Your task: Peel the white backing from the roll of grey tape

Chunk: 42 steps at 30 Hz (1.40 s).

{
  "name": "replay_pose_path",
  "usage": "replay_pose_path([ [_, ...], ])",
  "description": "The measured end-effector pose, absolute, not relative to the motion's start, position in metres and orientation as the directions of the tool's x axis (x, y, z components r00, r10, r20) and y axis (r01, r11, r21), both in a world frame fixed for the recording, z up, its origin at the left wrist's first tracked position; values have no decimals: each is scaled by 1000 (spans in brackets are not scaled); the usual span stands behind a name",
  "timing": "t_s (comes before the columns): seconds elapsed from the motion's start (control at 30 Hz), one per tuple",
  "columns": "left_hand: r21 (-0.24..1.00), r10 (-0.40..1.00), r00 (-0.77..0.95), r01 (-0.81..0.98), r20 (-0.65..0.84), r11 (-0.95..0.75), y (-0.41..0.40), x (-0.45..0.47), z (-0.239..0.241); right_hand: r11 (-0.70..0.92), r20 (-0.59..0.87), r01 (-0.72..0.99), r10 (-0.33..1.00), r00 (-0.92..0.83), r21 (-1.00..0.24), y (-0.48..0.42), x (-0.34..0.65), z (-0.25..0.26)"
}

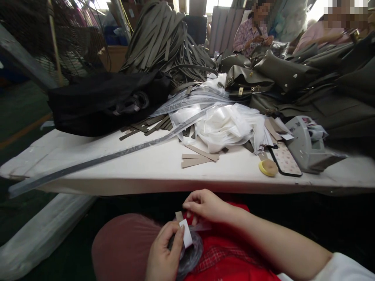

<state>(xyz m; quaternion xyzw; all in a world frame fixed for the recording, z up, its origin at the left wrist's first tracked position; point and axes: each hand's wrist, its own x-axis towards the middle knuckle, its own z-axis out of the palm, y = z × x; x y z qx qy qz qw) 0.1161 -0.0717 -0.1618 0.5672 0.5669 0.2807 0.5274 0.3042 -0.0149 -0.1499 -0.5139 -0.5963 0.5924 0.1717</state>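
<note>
Below the counter (146,171) edge: left hand (162,253) gripping a grey roll (190,253) with a white strip (186,233), right hand (205,206) pinching its clear film (202,226). Above the counter: white plastic heap (228,125), tape dispenser (307,144), olive straps (164,39), bags (281,72). Workshop behind.

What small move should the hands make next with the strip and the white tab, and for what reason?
Probably the right hand should pull the small strip a little further from the roll that the left hand steadies in the lap. The white tab stands lifted between the fingers, so the piece looks only partly freed.
</note>
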Motion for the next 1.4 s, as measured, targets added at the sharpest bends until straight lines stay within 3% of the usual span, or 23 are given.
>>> replay_pose_path([
  [0.07, 925, 941, 212, 333, -263, 183, -73, 119, -161, -230, -444, 479, 800, -403, -847, -8, 306, -153],
  [0.27, 957, 975, 112, 240, -194, 163, -72, 125, -161, -99, -377, 524, 805, -457, -846, -3, 290, -157],
  [0.4, 932, 934, 46, 109, -353, 347, -71, 121, -171, -27, -255, 533, 897, -360, -846, -11, 274, -154],
  [0.67, 760, 767, 196, -126, -611, 638, -71, 117, -169, 227, 55, 523, 945, -323, -821, -26, 267, -168],
  [0.83, 642, 636, 338, -110, -694, 759, -67, 116, -154, 348, 191, 516, 924, -332, -783, -32, 266, -165],
  [1.03, 642, 661, 369, -193, -653, 742, -59, 115, -149, 495, 373, 472, 867, -331, -730, -42, 270, -160],
  [1.23, 550, 619, 435, -289, -654, 784, -61, 112, -154, 586, 345, 366, 766, -543, -723, -54, 292, -159],
  [1.4, 438, 571, 441, -371, -693, 819, -66, 107, -163, 704, 395, 318, 650, -649, -635, -58, 301, -160],
])
